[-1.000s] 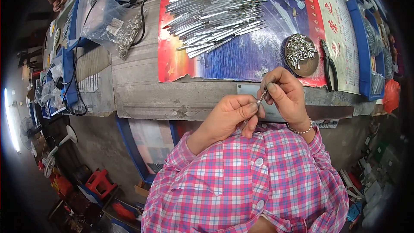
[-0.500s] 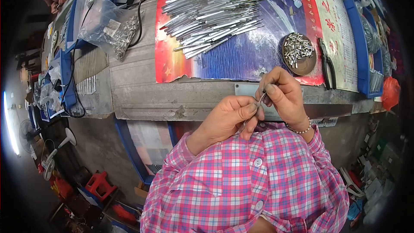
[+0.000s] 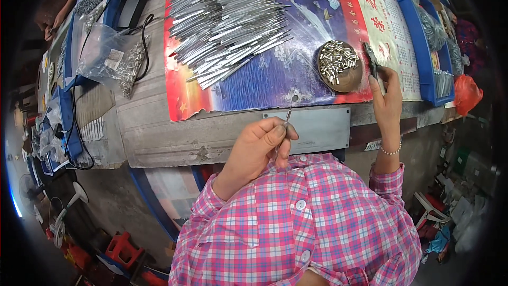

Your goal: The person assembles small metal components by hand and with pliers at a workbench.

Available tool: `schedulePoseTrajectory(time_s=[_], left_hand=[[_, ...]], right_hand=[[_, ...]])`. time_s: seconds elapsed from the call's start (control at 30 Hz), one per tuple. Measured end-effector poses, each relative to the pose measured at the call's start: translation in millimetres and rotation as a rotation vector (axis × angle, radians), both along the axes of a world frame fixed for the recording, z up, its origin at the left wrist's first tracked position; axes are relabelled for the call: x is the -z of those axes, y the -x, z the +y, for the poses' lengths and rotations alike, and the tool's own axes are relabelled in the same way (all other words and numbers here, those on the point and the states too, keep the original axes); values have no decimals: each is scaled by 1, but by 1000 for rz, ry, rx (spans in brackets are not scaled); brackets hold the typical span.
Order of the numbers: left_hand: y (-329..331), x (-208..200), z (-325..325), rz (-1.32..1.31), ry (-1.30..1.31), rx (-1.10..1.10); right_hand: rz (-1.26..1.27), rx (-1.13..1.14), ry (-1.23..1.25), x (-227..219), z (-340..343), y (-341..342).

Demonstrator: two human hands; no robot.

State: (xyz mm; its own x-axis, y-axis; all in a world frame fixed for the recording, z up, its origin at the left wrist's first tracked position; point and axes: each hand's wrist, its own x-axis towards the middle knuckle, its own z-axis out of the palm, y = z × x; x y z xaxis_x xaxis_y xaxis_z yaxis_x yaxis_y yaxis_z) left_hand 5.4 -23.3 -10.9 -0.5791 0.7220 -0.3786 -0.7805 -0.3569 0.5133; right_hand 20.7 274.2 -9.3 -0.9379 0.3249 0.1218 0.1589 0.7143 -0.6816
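Observation:
My left hand is closed in a pinch in front of my chest, holding a thin metal rod whose tip points up and away from me. Over on the right, my right hand has its fingers around the handles of a pair of dark pliers. The pliers lie on the poster with their jaws pointing away. Just left of them stands a round brown bowl holding many small silvery metal sleeves. Beyond my left hand, a wide pile of thin metal rods is spread on the poster.
A colourful poster covers part of the worn grey bench. A metal plate sits at the front edge. Blue bins stand at right, near a red bag. At left are a clear bag of metal parts and a black cable.
My right hand has let go of the rod, moved right and closed around the pliers. The rod stays pinched in my left hand. The whole view has shifted a little.

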Motion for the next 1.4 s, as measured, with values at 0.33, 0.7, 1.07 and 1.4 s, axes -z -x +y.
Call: schedulePoseTrajectory(time_s=[0.33, 0.7, 1.07, 1.4], left_hand=[[2, -9, 15, -30, 56, -17], [2, -15, 17, -25, 5, -54], [2, -24, -5, 42, -100, -127], [0, -27, -11, 151, 31, -105]], right_hand=[[-41, 44, -415, 51, 61, -6], [-104, -153, 1528, 6, -46, -29], [-568, -594, 1196, -14, -89, -13], [-619, -722, 1111, -11, -99, -13]])
